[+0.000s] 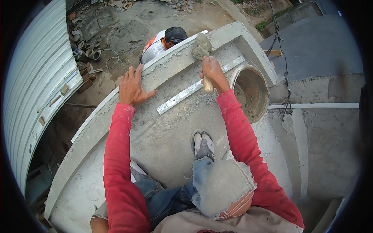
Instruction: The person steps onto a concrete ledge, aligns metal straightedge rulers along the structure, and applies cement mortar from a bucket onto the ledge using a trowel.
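Trowel (202,46) in right hand (214,72), fingers curled tight round handle; blade over wall top (175,62), contact unclear. Nearest: slab (167,149), open room between shoes (203,145) and metal bar (184,94). Bucket (256,83) just right of right hand. Left hand (133,87) — fingers spread, holding nothing — on wall top. Past outer edge, co-worker (155,49) lower down. Counts: one trowel, bar, bucket, co-worker; two shoes.

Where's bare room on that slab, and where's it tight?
Bare: concrete slab between left sleeve and right foot. Tight: around the metal straightedge: crumbs beside it, bucket near its right end, right hand gripping trowel over it.
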The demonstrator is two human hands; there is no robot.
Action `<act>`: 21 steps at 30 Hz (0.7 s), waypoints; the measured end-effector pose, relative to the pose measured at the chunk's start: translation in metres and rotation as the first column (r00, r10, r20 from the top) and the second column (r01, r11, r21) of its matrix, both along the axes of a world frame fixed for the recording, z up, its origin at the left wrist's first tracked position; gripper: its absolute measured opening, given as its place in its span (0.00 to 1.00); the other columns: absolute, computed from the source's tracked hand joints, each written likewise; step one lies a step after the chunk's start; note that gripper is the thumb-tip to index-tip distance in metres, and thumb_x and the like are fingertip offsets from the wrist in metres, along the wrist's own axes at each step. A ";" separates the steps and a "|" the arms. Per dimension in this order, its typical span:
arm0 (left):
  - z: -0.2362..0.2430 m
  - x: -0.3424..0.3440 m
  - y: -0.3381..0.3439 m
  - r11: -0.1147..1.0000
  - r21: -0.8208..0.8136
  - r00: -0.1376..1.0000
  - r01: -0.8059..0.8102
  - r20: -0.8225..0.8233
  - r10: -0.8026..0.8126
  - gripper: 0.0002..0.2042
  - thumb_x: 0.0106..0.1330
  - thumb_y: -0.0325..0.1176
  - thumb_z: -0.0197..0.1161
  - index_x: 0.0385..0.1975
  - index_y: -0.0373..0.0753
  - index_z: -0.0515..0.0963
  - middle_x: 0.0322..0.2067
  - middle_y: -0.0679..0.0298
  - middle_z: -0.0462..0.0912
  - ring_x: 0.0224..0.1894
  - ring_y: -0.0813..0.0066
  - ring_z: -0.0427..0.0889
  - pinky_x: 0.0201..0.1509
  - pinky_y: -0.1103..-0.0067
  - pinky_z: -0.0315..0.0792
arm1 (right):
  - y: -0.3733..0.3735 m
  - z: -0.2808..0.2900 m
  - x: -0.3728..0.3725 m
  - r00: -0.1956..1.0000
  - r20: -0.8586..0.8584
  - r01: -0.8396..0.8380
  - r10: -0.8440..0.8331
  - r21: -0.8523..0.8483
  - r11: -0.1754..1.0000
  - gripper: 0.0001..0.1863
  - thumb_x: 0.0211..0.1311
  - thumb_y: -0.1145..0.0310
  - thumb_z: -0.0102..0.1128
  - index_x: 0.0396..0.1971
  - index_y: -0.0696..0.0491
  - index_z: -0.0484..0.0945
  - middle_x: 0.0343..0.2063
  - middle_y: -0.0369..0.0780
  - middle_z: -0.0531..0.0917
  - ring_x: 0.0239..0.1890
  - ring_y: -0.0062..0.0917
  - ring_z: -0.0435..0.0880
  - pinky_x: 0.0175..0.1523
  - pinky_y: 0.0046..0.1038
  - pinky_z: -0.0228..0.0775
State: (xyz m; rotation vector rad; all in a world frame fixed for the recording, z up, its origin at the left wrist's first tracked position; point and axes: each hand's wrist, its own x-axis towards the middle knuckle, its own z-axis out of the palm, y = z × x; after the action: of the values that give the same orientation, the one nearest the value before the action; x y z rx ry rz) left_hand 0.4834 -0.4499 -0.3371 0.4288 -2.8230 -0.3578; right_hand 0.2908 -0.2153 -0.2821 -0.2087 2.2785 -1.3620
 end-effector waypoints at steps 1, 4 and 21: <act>0.000 0.000 0.000 1.000 0.003 1.000 0.002 -0.005 -0.002 0.49 0.41 0.59 0.76 0.66 0.43 0.66 0.47 0.55 0.71 0.50 0.55 0.75 0.54 0.63 0.71 | 0.001 0.002 0.006 1.000 -0.005 0.002 -0.002 0.003 1.000 0.20 0.76 0.54 0.43 0.42 0.59 0.68 0.24 0.39 0.74 0.18 0.24 0.77 0.17 0.30 0.75; 0.002 0.008 -0.003 1.000 -0.004 1.000 -0.014 0.024 0.015 0.49 0.41 0.59 0.76 0.66 0.43 0.66 0.47 0.55 0.71 0.50 0.55 0.75 0.54 0.63 0.71 | 0.004 0.008 0.033 0.994 0.037 -0.107 0.105 0.058 0.993 0.21 0.76 0.53 0.43 0.41 0.60 0.67 0.22 0.40 0.73 0.17 0.24 0.77 0.17 0.31 0.75; -0.001 0.007 -0.004 0.999 0.016 0.996 -0.031 0.083 0.030 0.52 0.40 0.61 0.75 0.67 0.42 0.64 0.51 0.53 0.70 0.53 0.53 0.75 0.55 0.62 0.70 | 0.022 0.019 0.031 0.979 0.184 -0.092 0.085 0.032 0.995 0.18 0.76 0.55 0.45 0.40 0.58 0.69 0.22 0.37 0.73 0.14 0.22 0.73 0.17 0.28 0.73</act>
State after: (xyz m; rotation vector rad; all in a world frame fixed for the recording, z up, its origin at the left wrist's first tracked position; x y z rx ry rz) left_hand 0.4908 -0.4543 -0.3385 0.5012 -2.8923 -0.3672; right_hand 0.3222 -0.1935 -0.2630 -0.1624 2.1168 -1.2365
